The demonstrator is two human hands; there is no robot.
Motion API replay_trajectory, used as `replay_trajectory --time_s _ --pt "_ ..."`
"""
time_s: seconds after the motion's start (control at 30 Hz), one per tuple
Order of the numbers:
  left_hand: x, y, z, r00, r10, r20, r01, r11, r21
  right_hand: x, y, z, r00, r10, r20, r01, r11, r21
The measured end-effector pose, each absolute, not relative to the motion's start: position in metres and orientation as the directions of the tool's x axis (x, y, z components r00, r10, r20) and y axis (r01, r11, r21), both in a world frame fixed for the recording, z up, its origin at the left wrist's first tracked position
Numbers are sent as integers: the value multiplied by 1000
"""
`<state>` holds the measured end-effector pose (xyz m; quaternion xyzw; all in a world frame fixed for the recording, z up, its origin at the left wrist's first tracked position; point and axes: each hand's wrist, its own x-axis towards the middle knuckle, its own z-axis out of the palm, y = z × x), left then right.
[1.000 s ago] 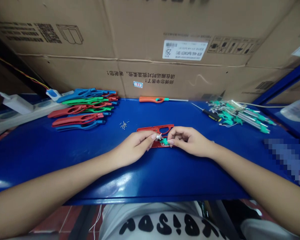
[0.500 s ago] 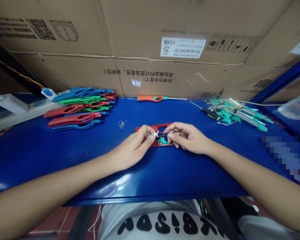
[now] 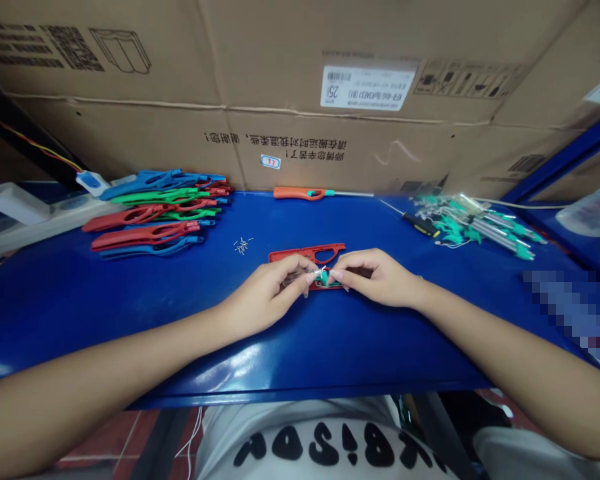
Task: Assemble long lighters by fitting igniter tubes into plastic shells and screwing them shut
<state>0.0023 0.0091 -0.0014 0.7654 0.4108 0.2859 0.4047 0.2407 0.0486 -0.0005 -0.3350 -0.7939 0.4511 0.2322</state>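
Note:
A red plastic lighter shell (image 3: pixel 307 254) lies flat on the blue table (image 3: pixel 130 300) in front of me. My left hand (image 3: pixel 270 293) and my right hand (image 3: pixel 377 277) meet over its near edge. Both pinch a small white and green part (image 3: pixel 324 275) between fingertips, right on top of the shell. The fingers of both hands are curled and closed around that small part. A green piece sits inside the shell under my fingers, mostly hidden.
A pile of red, green and blue shells (image 3: pixel 155 213) lies at the back left. Small metal pins (image 3: pixel 241 245) lie loose near the middle. An assembled orange lighter (image 3: pixel 310 193) rests by the cardboard boxes (image 3: pixel 300 100). A screwdriver (image 3: pixel 420 223) and green-tipped metal tubes (image 3: pixel 480 227) lie at right.
Both hands have lowered slightly and drawn together on the small part over the shell's near edge. The shell and the other things on the table have not moved.

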Motion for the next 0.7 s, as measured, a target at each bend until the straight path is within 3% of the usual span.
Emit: replay_trajectory --time_s 0.7 --pt "4 9 -1 500 862 81 386 -305 871 239 47 0 -665 738 116 277 388 -879"
